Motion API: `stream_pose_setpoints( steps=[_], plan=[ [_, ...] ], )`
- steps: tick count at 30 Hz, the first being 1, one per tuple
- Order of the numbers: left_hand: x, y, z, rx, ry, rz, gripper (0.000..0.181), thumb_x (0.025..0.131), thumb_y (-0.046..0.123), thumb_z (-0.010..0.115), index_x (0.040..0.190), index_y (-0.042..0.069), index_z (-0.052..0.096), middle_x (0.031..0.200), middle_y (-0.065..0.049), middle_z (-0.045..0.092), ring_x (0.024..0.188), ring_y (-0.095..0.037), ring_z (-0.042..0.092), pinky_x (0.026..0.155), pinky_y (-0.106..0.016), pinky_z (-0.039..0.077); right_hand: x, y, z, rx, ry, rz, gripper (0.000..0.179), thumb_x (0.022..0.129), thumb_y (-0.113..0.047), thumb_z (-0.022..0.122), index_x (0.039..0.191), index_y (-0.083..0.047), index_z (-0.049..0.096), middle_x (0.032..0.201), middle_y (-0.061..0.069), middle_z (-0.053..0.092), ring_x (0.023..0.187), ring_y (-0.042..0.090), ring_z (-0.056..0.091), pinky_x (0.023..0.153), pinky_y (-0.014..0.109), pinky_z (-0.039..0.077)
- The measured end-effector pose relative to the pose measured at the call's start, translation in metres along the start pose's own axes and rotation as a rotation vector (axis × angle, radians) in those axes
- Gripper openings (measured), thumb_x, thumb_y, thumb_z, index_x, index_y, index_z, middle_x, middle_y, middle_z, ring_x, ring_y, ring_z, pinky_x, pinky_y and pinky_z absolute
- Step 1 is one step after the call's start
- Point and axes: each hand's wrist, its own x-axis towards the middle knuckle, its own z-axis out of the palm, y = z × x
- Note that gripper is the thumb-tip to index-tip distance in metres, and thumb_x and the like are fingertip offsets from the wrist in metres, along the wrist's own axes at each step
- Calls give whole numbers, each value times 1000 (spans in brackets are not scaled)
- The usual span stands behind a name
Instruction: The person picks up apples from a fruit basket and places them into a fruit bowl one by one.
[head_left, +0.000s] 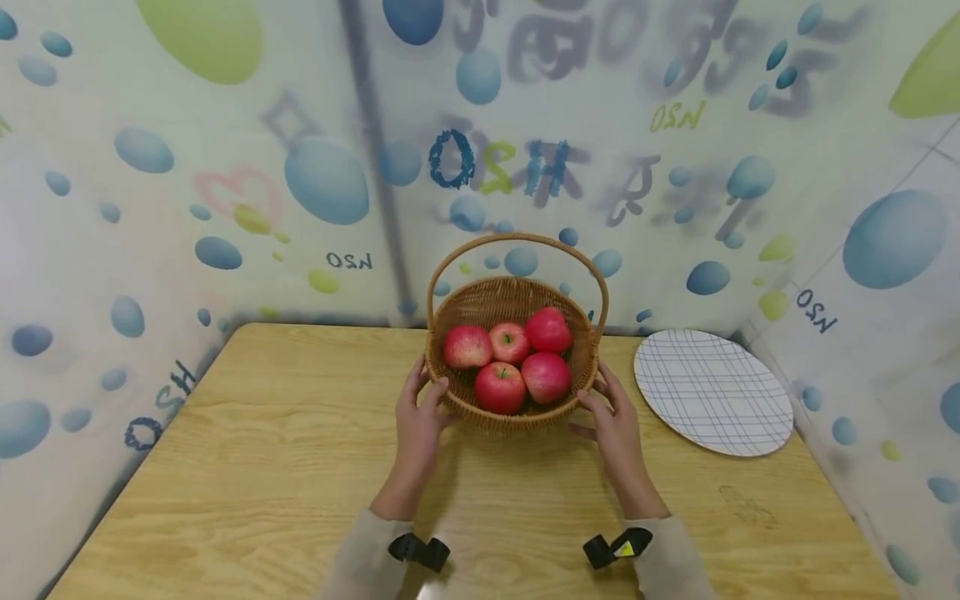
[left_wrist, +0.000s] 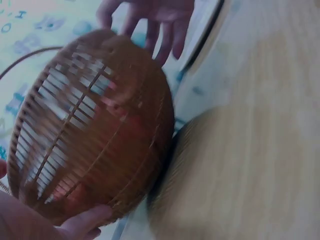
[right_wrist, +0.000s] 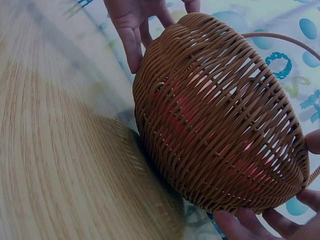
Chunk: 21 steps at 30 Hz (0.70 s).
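A brown wicker basket (head_left: 495,296) with a tall arched handle (head_left: 517,237) stands near the far edge of the table in the head view. Several red apples (head_left: 501,388) lie inside it. My left hand (head_left: 422,417) grips the basket's left side at the rim, and my right hand (head_left: 617,421) holds the opposite side, thumb by the rim. In the right wrist view the woven basket wall (right_wrist: 215,110) fills the middle, with red showing through its gaps. The left wrist view shows the same basket (left_wrist: 100,125), blurred. Whether its base touches the table cannot be told.
A white oval plate or mat (head_left: 712,392) with thin blue crossing lines lies at the table's right. The light wooden table (head_left: 285,450) meets walls (head_left: 330,283) patterned with blue and green dots behind and beside it. Black wrist straps (head_left: 420,550) sit at both sleeves.
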Motion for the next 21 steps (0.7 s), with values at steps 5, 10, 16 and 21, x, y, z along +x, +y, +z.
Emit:
stream_pose_setpoints(
  steps=[5, 10, 16, 21],
  plan=[
    [23, 5, -10, 20, -15, -35, 61, 104, 27, 50, 161, 22, 30, 160, -19, 34, 141, -43, 46, 101, -54, 53, 0, 0, 0, -1, 3, -11, 61, 103, -18, 52, 160, -26, 32, 150, 16, 45, 97, -3, 63, 77, 35, 63],
    [46, 6, -15, 7, -85, -88, 58, 105, 30, 48, 161, 26, 32, 161, -15, 38, 138, -41, 51, 103, -52, 52, 0, -1, 0, -1, 2, 1, 62, 103, -18, 53, 161, -26, 31, 152, 17, 44, 97, -3, 63, 79, 38, 63],
    [52, 5, -17, 6, -133, -103, 56, 106, 27, 46, 160, 27, 34, 161, -13, 38, 134, -41, 53, 92, -43, 58, -1, -1, 4, 26, 7, -6, 62, 103, -17, 52, 161, -25, 32, 151, 18, 44, 98, 2, 63, 79, 37, 63],
    [51, 8, -18, -7, -106, -131, 55, 105, 24, 47, 159, 26, 37, 161, -11, 40, 132, -40, 54, 89, -40, 58, -1, 0, 6, 51, 4, -8, 62, 103, -15, 52, 161, -24, 32, 150, 19, 45, 96, 1, 65, 80, 35, 62]
  ],
)
